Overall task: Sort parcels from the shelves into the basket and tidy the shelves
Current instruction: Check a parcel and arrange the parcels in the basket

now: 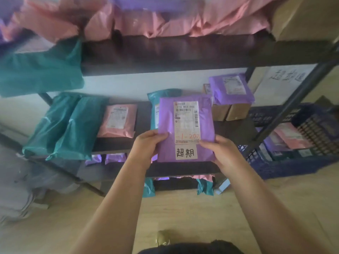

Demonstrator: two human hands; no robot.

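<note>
A wooden floor (183, 208) lies nearest, with the tip of a shoe (163, 237) at the bottom edge. Two bare forearms reach forward from there to a dark metal rack (183, 54).

Both hands hold a purple parcel (185, 125) upright in the air in front of the rack's middle shelf, its printed side towards the camera. The left hand (148, 143) grips the parcel's lower left edge, thumb curled over the front and the other fingers hidden behind it. The right hand (220, 149) pinches the lower right edge in the same way. The parcel carries a white shipping label (187, 121) with barcodes and orange handwriting, and below it a small white sticker (186, 152) with two handwritten black characters.

On the middle shelf behind it, a teal parcel (156, 101) stands just behind the held one. A pink parcel (118, 121) leans to the left, and two long teal bags (73, 125) hang over the shelf's left end. At the right, another purple package (231, 88) sits on two cardboard boxes (231, 110).

To the right of the rack a blue plastic basket (293, 165) stands on the floor, with pink and purple parcels inside.

The top shelf is piled with blurred pink parcels (165, 22), and a teal bag (40, 70) droops off its left side.
</note>
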